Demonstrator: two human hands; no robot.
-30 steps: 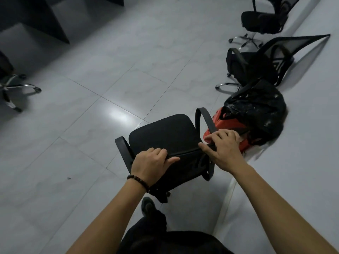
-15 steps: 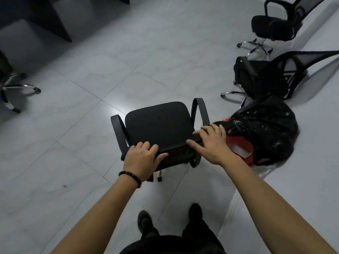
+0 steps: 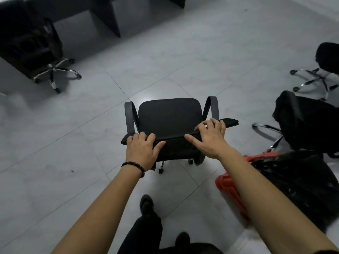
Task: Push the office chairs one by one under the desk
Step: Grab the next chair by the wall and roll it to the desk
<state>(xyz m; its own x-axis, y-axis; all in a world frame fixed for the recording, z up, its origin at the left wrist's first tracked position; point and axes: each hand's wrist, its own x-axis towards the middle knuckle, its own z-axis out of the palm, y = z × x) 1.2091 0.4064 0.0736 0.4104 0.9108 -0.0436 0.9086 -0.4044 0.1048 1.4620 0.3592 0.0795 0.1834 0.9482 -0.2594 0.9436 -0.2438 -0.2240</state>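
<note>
A black office chair [image 3: 169, 116] with curved grey armrests stands on the tiled floor right in front of me, its seat facing away. My left hand [image 3: 142, 150] grips the left part of the top edge of its backrest. My right hand [image 3: 211, 138] lies on the right part of that edge, fingers spread over it. The dark desk [image 3: 102, 13] runs along the top of the view, with a black chair [image 3: 31, 43] tucked partly under it at the left.
Two more black chairs stand at the right, one near [image 3: 304, 123] and one further back [image 3: 326, 59]. A black plastic bag [image 3: 297, 182] over a red bin [image 3: 231, 187] sits on the floor by my right arm. My feet [image 3: 146, 204] are below the chair.
The chair has rolled forward and turned square to the desk, away from the red bin. My view has swung up and left, so the desk and the chair under it show.
</note>
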